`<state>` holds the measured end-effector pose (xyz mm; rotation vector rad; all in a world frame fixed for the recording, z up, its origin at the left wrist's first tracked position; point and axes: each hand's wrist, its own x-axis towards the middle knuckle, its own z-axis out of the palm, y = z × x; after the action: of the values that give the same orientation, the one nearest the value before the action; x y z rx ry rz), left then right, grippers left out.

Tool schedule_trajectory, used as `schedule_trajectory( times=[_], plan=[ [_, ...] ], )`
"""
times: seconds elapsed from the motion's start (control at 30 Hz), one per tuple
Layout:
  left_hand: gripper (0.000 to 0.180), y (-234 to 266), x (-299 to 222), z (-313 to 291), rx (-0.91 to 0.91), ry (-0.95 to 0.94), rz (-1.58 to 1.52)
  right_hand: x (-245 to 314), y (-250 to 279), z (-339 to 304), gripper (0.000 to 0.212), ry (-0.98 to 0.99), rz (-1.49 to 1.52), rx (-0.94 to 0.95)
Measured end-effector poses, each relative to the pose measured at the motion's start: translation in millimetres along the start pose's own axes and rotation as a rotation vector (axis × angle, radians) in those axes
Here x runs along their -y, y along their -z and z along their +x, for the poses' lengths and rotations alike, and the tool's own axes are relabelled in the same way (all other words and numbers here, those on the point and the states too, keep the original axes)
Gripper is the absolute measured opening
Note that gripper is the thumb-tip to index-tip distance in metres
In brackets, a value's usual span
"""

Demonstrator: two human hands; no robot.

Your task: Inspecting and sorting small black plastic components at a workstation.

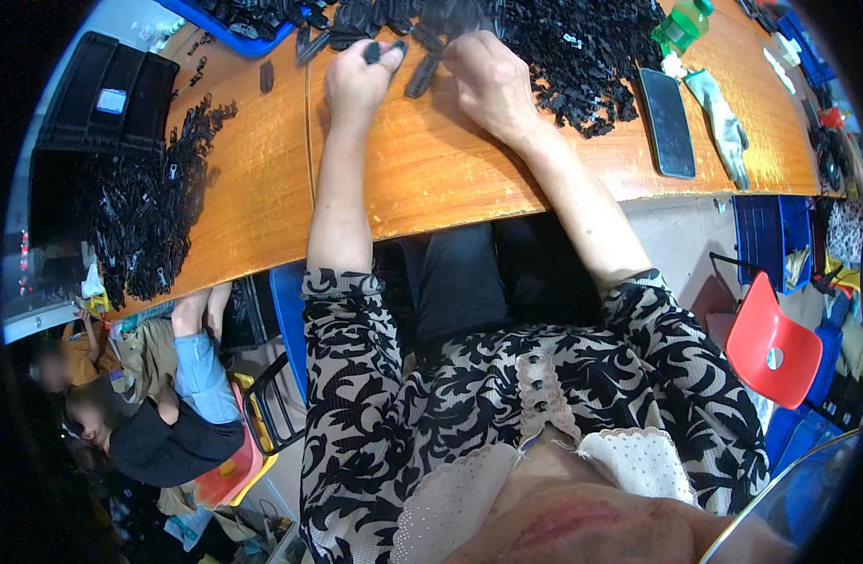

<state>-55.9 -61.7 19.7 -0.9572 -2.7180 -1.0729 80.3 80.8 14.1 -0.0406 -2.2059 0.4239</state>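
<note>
My left hand [358, 83] is over the wooden table, its fingers curled in, with black coverings on the tips of the thumb and a finger. Whatever it pinches is too small or hidden to make out. To its right, my right hand [493, 83] bends its fingers down at the near edge of the loose black plastic pieces; its fingertips are hidden. An elongated black plastic piece [420, 77] lies between the hands, close to the right fingers. Larger dark pieces [358, 23] are scattered just beyond the left hand. A big heap of small black parts [582, 66] spreads right of my right hand.
A blue tray [248, 42] of black pieces sits at the far left. Another black heap [154, 202] covers the table's left end. On the right are a phone [668, 122], a glove [723, 122] and a green bottle [680, 33]. A red chair [774, 343] stands beyond the edge.
</note>
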Motion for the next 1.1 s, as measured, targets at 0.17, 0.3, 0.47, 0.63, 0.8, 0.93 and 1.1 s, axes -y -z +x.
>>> schedule_trajectory(
  times=[0.17, 0.3, 0.47, 0.63, 0.8, 0.93, 1.1],
  plan=[
    [0.021, 0, 4, 3, 0.328, 0.348, -1.527, 14, 3, 6, 0.02, 0.196, 0.095, -0.312],
    [0.018, -8, -1, 2, 0.466, 0.374, -1.811, 17, 4, 8, 0.021, 0.25, 0.034, -0.317],
    [0.024, -9, -8, -2, 0.462, 0.155, -1.681, 16, 5, 7, 0.023, 0.162, 0.112, -0.364],
    [0.038, -3, -12, -5, 0.636, -0.102, -1.725, 15, 5, 11, 0.024, 0.121, 0.204, -0.41],
    [0.034, -1, -16, -5, 0.551, -0.097, -1.701, 18, 5, 10, 0.025, 0.11, 0.258, -0.387],
    [0.033, 0, -21, -9, 0.504, 0.06, -1.695, 14, 8, 10, 0.023, 0.134, 0.25, -0.427],
    [0.022, -1, -12, -8, 0.558, 0.071, -1.667, 16, 11, 8, 0.02, 0.053, 0.308, -0.377]
  ],
)
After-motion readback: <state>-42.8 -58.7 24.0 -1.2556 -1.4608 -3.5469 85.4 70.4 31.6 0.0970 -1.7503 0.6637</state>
